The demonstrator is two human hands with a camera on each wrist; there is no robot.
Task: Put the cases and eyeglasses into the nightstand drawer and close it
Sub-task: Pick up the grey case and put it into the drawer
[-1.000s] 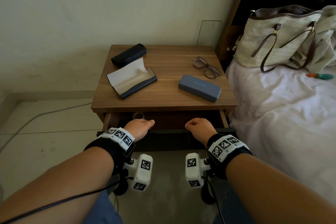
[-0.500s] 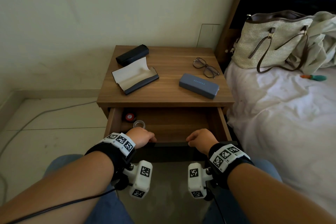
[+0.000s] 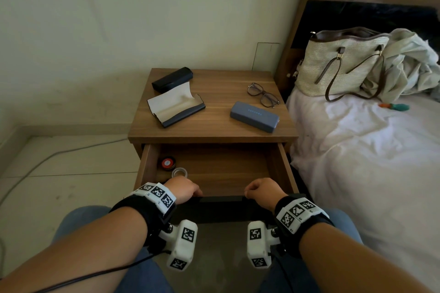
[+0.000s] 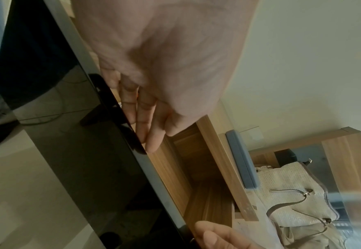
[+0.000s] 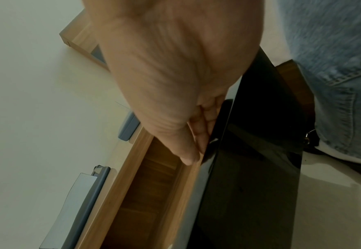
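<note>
The wooden nightstand has its drawer pulled well out. My left hand and right hand both grip the top edge of the black glossy drawer front, fingers hooked inside. On the top lie a closed black case at the back left, an open dark case with a pale lining, a closed blue-grey case and the eyeglasses at the back right.
A small round red-lidded tin and a clear tape roll sit in the drawer's left corner. A bed with a woven handbag stands right of the nightstand. A cable runs over the floor at left.
Both hands have pulled the drawer out toward me, from slightly open to widely open. The tin and tape roll inside have come into view.
</note>
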